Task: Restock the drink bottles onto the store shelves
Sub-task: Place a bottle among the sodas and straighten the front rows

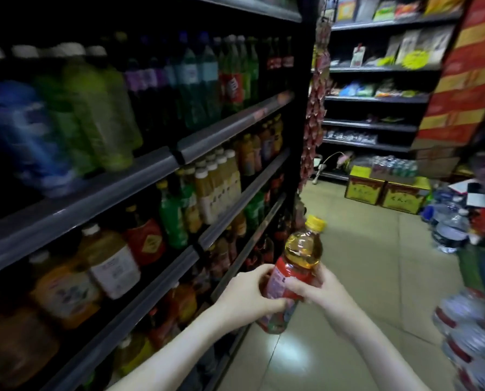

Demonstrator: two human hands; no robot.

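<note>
A tea bottle (300,249) with a yellow cap, amber liquid and a red label is held upright in the aisle, just right of the lower shelves. My left hand (247,297) grips its label from the left. My right hand (317,289) grips the same label from the right, fingers curled over the front. The dark store shelves (151,162) run along the left, packed with rows of drink bottles: green and blue ones on top, yellow, green and orange ones (216,187) below.
The tiled floor (348,249) stretches ahead. Yellow cartons (385,193) and shrink-wrapped water packs sit at the far end. More wrapped bottle packs (467,334) crowd the right side. A snack shelf (376,97) stands at the back, with red-yellow boxes stacked to its right.
</note>
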